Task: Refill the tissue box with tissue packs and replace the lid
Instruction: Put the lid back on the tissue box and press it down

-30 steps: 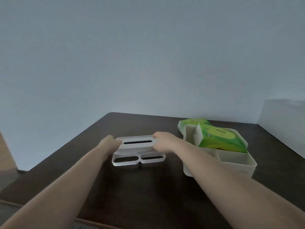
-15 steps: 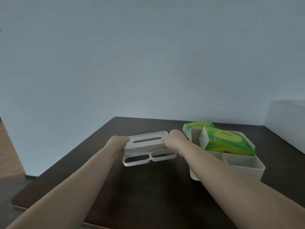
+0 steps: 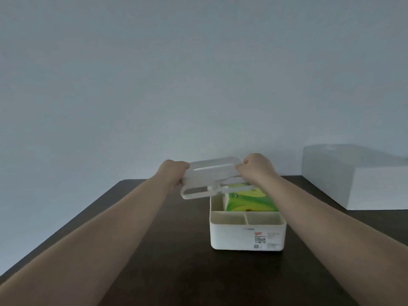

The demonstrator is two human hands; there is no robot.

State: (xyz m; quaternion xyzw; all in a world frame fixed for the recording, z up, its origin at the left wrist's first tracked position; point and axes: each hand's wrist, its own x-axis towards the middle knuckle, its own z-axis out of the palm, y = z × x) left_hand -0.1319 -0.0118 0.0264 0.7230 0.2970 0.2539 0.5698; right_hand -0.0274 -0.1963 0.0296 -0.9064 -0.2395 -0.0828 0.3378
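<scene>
Left hand (image 3: 174, 173) and right hand (image 3: 257, 168) grip the slotted lid (image 3: 212, 176) by its ends, tilted above the tissue box (image 3: 247, 237) holding green tissue packs (image 3: 249, 200); squaring its edges with the rim before lowering should seat it cleanly.

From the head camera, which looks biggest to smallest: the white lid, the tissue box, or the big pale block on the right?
1. Pale block, though cut off at the frame edge.
2. Tissue box and lid look alike in footprint; the lid is tilted and partly covered by hands, so unsure.

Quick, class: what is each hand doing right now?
Left hand: closed on the left end of the lid.
Right hand: closed on the lid's right end.
</scene>
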